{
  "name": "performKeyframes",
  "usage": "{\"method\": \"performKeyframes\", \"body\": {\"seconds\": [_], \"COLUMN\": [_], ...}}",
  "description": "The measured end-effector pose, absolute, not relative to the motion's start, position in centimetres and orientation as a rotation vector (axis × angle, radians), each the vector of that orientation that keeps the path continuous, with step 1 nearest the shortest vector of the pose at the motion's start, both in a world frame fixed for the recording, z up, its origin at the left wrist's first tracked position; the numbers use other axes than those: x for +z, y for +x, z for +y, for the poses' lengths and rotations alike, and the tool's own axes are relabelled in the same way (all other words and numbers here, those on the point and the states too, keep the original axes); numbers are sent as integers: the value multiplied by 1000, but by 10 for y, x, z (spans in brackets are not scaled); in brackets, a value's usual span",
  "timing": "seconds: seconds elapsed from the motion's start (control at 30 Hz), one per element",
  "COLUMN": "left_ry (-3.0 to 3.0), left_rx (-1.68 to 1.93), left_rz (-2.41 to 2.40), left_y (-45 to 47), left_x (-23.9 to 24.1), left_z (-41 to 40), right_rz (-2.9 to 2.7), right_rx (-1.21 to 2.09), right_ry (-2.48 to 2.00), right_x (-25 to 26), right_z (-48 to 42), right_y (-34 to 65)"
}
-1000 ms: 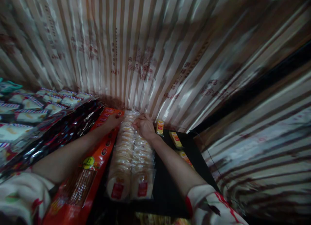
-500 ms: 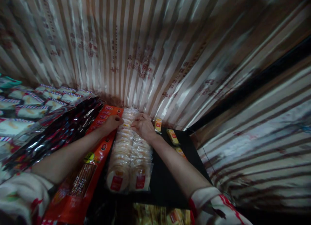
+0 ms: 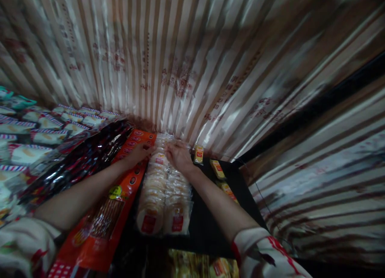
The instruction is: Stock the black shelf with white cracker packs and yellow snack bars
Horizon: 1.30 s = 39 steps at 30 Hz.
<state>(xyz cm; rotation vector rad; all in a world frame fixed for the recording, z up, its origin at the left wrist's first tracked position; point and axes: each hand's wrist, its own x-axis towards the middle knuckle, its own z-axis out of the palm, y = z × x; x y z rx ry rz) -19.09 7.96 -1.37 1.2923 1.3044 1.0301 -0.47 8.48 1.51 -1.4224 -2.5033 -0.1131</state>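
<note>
Two rows of clear packets of round crackers [image 3: 162, 194] with red labels lie on a black shelf [image 3: 207, 226]. My left hand [image 3: 138, 153] rests at the far end of the left row, fingers curled onto a packet. My right hand [image 3: 178, 154] lies on the far end of the right row, fingers bent over the packets. What exactly each hand grips is hidden by the fingers and the dim light.
An orange packet of sticks [image 3: 116, 194] lies left of the crackers, then dark glossy packets [image 3: 75, 162] and striped white packets [image 3: 39, 129]. Small yellow packets [image 3: 217, 169] sit on the right. A striped curtain [image 3: 186, 65] hangs behind.
Both hands have stayed at the far end of the cracker rows. The view has shifted slightly; the packets look barely moved.
</note>
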Motion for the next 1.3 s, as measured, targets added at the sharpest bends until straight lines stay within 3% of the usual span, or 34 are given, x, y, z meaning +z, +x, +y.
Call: {"method": "performKeyframes", "body": {"seconds": [0.37, 0.77, 1.3], "left_ry": [1430, 1367, 1343], "left_rx": [1128, 1141, 1055], "left_rz": [1441, 1446, 1347], "left_y": [-184, -182, -191], "left_x": [-33, -39, -33], "left_z": [88, 90, 71], "right_rz": [-2572, -2586, -2524], "right_rx": [-29, 168, -180], "right_ry": [-1180, -1427, -1473], "right_x": [26, 23, 24], "right_z": [59, 67, 61], "right_y": [0, -8, -16]}}
